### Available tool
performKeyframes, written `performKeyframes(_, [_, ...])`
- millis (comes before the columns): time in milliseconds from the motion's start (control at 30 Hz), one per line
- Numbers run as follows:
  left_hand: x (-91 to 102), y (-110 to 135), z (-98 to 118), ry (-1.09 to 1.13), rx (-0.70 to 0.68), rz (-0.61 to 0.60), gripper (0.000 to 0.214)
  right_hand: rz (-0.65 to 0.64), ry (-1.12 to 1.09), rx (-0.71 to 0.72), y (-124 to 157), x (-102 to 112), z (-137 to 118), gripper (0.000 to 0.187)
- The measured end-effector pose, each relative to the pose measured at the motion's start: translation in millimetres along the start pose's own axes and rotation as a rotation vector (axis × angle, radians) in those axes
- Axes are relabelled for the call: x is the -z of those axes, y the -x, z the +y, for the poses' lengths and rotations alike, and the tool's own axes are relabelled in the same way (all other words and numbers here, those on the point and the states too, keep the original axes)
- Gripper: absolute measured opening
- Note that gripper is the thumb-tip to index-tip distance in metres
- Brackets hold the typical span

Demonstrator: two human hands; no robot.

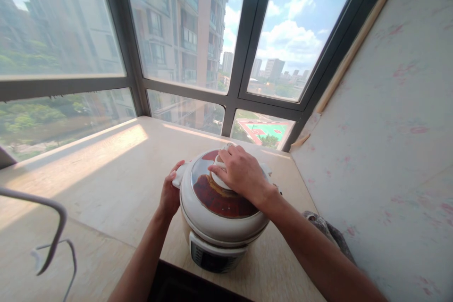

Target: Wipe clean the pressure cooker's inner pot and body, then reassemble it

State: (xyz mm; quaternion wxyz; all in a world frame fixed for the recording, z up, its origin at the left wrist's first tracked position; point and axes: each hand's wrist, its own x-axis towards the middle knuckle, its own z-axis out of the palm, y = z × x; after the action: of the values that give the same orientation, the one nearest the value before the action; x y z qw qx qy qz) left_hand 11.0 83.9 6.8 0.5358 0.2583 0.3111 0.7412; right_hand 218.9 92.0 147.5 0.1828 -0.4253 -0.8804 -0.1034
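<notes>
A round white electric cooker (212, 236) stands on the beige window counter (116, 184), with a glass lid (215, 198) showing dark red contents. My right hand (240, 172) is closed over the white knob on top of the lid. My left hand (170, 196) grips the cooker's left side handle, fingers curled round it.
Large dark-framed windows (244, 47) run along the back of the counter. A pale patterned wall (396, 141) closes the right side, with a grey cloth (327, 231) lying at its foot. A grey metal hook-shaped bar (56, 231) sticks in from the left.
</notes>
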Motion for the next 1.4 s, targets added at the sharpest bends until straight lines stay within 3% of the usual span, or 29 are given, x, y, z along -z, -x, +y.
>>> performKeyframes(600, [1.2,-3.8,-0.7,0.048,0.004,0.002,0.057,-0.035,-0.021,0.181,-2.3,-0.4,18.1,0.056])
performKeyframes(867, [-0.3,-0.4,-0.8,0.054,0.002,0.0,0.055,-0.031,0.016,0.085,3.0,5.3,3.7,0.042])
performKeyframes(1400, [-3.4,0.9,-0.8,-0.038,-0.042,0.016,0.06,-0.041,0.056,-0.043,3.3,5.6,-8.5,0.041])
